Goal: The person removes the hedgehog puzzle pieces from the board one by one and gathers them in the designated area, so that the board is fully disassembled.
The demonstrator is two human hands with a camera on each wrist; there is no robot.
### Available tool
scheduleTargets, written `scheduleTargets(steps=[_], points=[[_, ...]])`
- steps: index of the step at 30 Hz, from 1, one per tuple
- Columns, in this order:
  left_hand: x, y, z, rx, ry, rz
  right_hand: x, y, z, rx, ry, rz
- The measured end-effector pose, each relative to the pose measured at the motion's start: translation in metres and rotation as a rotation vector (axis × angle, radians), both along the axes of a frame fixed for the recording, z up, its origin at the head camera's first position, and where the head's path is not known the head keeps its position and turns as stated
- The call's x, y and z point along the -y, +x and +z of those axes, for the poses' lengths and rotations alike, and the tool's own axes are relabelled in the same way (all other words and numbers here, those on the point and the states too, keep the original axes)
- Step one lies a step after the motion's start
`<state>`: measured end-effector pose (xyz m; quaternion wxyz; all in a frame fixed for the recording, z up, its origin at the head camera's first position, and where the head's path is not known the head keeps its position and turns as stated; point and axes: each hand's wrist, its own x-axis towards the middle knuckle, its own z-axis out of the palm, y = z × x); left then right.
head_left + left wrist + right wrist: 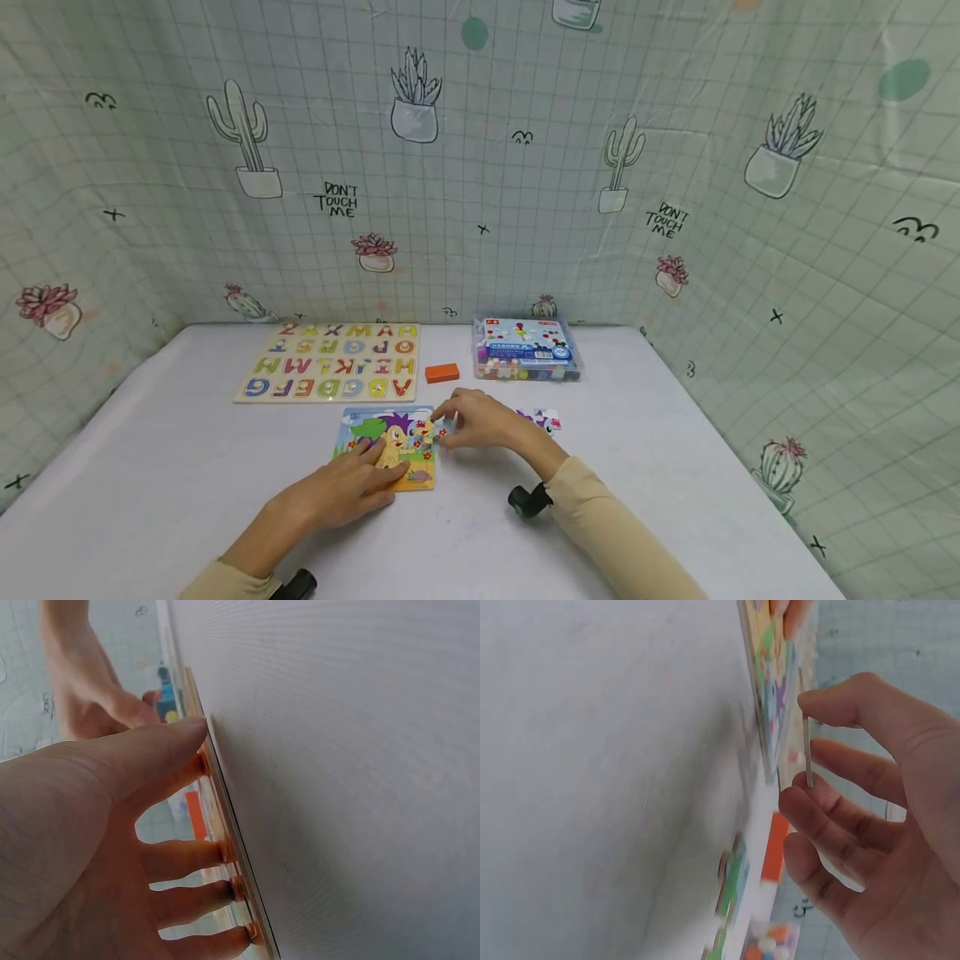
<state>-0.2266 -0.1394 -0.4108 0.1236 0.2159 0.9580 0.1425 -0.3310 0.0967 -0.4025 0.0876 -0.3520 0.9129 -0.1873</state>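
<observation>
A jigsaw puzzle board (420,482) with a purple-haired cartoon animal lies on the white table. My left hand (348,486) rests on its left part with fingers spread, the fingertips touching its face and the thumb by its near edge in the left wrist view. Over the board's right edge, my right hand (480,419) pinches a thin puzzle piece (808,746) between thumb and fingers. That piece is seen edge-on in the right wrist view, raised off the table. Loose puzzle pieces (547,420) lie to the right, partly behind the right forearm.
Behind the board lies a wooden alphabet puzzle (247,393) with coloured letters. An orange block (442,372) sits beside it. At the back right is a clear plastic box (527,350) of colourful parts. A patterned cloth (480,167) hangs behind and beside the table.
</observation>
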Motion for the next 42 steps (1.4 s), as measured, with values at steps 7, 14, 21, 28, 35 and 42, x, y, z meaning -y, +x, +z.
scheduleTargets(steps=[7,14,21,28,35,42], points=[[0.000,0.002,0.000,-0.019,0.019,-0.010,-0.045,0.004,0.000,-0.012,-0.018,0.003],[0.001,0.003,0.000,-0.017,0.037,-0.017,-0.090,0.014,-0.002,-0.006,-0.033,-0.020],[0.002,0.003,0.000,-0.022,0.056,-0.025,-0.127,0.021,-0.006,-0.042,-0.037,-0.058],[0.002,0.003,-0.001,-0.024,0.056,-0.038,-0.153,0.026,-0.012,-0.041,-0.036,-0.089],[0.003,0.003,-0.001,-0.044,0.043,-0.064,-0.168,0.029,-0.017,-0.061,-0.070,-0.061],[0.003,0.002,-0.002,-0.050,0.044,-0.070,-0.174,0.028,-0.019,-0.032,-0.083,-0.075]])
